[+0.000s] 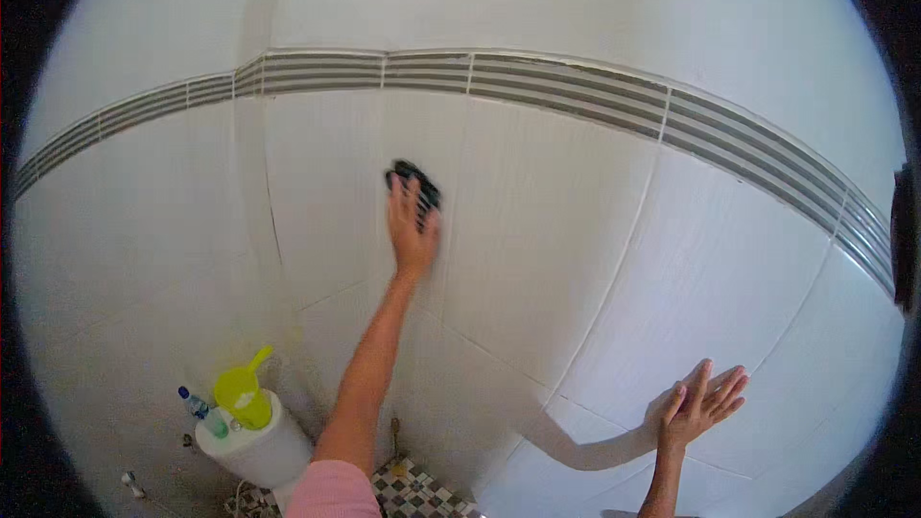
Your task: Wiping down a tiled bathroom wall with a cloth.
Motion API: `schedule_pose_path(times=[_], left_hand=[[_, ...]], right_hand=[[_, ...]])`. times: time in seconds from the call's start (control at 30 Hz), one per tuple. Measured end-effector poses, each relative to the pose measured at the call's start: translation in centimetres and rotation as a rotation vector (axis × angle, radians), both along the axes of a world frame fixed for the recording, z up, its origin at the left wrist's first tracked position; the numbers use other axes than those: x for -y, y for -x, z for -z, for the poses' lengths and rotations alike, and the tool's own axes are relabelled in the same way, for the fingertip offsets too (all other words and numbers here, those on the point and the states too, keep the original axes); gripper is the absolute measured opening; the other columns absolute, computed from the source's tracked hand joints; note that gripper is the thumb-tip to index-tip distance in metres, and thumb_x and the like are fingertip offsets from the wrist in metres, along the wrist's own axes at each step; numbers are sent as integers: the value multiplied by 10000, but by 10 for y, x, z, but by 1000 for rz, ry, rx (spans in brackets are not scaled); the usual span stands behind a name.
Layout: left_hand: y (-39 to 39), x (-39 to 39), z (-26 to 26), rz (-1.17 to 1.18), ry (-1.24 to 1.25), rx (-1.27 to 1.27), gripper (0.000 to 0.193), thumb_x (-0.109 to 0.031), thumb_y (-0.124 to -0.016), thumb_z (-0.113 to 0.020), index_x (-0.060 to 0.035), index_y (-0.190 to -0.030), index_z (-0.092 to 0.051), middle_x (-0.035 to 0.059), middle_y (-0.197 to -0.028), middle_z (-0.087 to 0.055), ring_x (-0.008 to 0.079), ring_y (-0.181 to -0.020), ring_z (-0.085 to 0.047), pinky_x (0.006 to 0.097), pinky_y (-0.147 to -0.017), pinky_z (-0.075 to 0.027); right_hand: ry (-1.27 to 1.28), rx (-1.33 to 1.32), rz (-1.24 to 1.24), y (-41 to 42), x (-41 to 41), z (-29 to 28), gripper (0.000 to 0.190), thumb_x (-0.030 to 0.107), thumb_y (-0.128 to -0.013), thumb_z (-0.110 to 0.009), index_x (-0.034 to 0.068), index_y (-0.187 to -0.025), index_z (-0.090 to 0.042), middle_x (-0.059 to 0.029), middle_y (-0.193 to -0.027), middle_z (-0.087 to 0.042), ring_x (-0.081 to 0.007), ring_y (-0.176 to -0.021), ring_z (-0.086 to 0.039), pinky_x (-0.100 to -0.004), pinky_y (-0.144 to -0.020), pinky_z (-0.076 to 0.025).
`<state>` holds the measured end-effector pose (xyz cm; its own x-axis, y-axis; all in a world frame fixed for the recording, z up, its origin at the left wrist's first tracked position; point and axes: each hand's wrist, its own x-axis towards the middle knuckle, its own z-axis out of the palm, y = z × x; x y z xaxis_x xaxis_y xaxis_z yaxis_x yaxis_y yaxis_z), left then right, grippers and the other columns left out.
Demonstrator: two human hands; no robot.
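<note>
My left hand, reaching up from a pink sleeve, grips a black scrubber against the white tiled wall. Motion blurs the scrubber, and my fingers hide part of it, so its exact kind cannot be made out. Lower on the right, my right hand is spread with its palm towards the tiles and holds nothing. Its fingers seem to rest on the wall, beside their own shadow. Above both hands runs a border of grey-striped tiles.
At lower left stands a white toilet cistern. On its lid are a yellow-green dipper and a plastic bottle with a blue cap. A wall fitting sits further left. Checkered mosaic floor shows below.
</note>
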<state>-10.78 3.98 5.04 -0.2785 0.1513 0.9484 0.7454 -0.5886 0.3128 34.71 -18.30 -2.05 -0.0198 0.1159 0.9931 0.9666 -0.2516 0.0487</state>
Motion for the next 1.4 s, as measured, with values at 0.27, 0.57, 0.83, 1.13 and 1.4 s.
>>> schedule_pose_path(times=[0.27,0.57,0.83,1.13,1.4], left_hand=[[-52,12,-77,-51,-149,-71,439,-294,-920,-420,-205,-1349,-400,93,-1453,-274,323,-1307,-262,533,-1066,-134],[-227,153,-61,739,118,-457,919,-748,-799,-211,-165,-1441,93,113,-1512,-51,406,-1361,73,634,-1003,95],[-178,153,-76,1563,110,-14,785,-641,-873,-263,-190,-1446,29,156,-1487,-151,311,-1373,-132,470,-1100,-45],[-139,130,-19,152,362,-240,544,-348,-897,-497,-225,-1399,-326,127,-1487,-172,366,-1345,-197,649,-1020,-71],[-119,122,-21,-47,486,-398,520,-345,-907,-475,-264,-1398,-325,114,-1489,-183,380,-1333,-235,669,-1008,-45]], right_hand=[[21,-29,-27,2,0,1,398,340,-906,-439,182,-1260,-527,-204,-1464,-189,-391,-1363,-122,-552,-1081,-17],[-130,-50,-533,54,6,-53,489,108,-811,-548,102,-1292,-462,-233,-1391,-323,-419,-1311,-255,-542,-1063,-175],[119,35,-540,148,-56,-128,566,318,-815,-590,305,-1348,-399,-105,-1462,-256,-298,-1357,-208,-564,-1060,-117],[-71,-12,-263,42,-3,-159,510,387,-768,-642,297,-1255,-523,-81,-1427,-339,-297,-1348,-237,-596,-1054,-35],[-429,-301,175,-179,84,-158,461,401,-881,-499,216,-1303,-478,-124,-1394,-373,-299,-1307,-307,-550,-1069,-95]])
